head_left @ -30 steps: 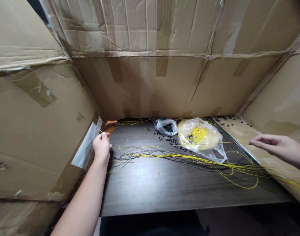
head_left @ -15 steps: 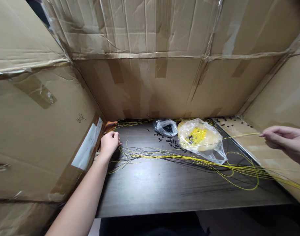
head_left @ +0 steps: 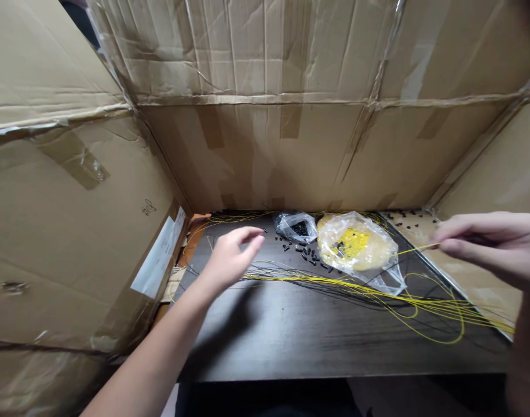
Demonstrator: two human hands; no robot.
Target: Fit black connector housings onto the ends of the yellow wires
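Observation:
At the right, my right hand (head_left: 493,243) pinches a thin yellow wire (head_left: 415,249) between thumb and fingers. From there the wire runs left, towards the plastic bag. My left hand (head_left: 232,253) is raised over the left half of the table, thumb and forefinger apart, and I see nothing between them. Beneath and beyond it stretches a loose bundle of yellow and black wires (head_left: 334,281). Small black caps (head_left: 306,252) lie scattered between the hands. Close by are a clear bag of yellow pieces (head_left: 354,240) and a smaller bag of black pieces (head_left: 300,227).
Tall cardboard walls (head_left: 247,150) enclose the dark wooden table (head_left: 299,341) at the back and both sides. A white paper label (head_left: 158,255) is stuck on the left wall. More small black pieces lie at the back right corner.
My left hand has left the wire ends at the far left and moved right, its fingers opening. My right hand has drawn inward, still pinching the yellow wire.

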